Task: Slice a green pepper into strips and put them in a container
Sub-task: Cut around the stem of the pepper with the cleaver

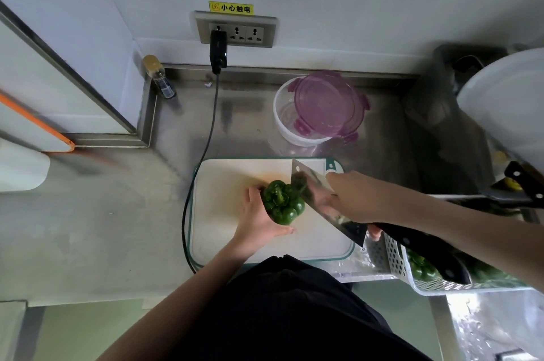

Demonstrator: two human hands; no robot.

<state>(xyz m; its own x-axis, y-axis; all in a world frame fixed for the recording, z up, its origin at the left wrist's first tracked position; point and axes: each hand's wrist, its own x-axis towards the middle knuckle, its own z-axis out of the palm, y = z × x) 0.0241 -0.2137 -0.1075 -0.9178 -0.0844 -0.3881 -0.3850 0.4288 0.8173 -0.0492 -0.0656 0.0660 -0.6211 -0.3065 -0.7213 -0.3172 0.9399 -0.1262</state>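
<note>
Your left hand (259, 213) cups the green pepper (283, 202) from its left side, steadying it mid cutting board (223, 213) so it can't roll. Your right hand (350, 199) grips the cleaver (321, 199), blade angled against the pepper's right side, forearm reaching in from the right. The container (290, 122) waits on the counter (117, 213) just beyond the board, purple lid (328, 103) resting askew over it.

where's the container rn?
Head view: the clear container sits on the steel counter just behind the cutting board, right of centre, with its purple lid resting askew on top, not closed.
</note>
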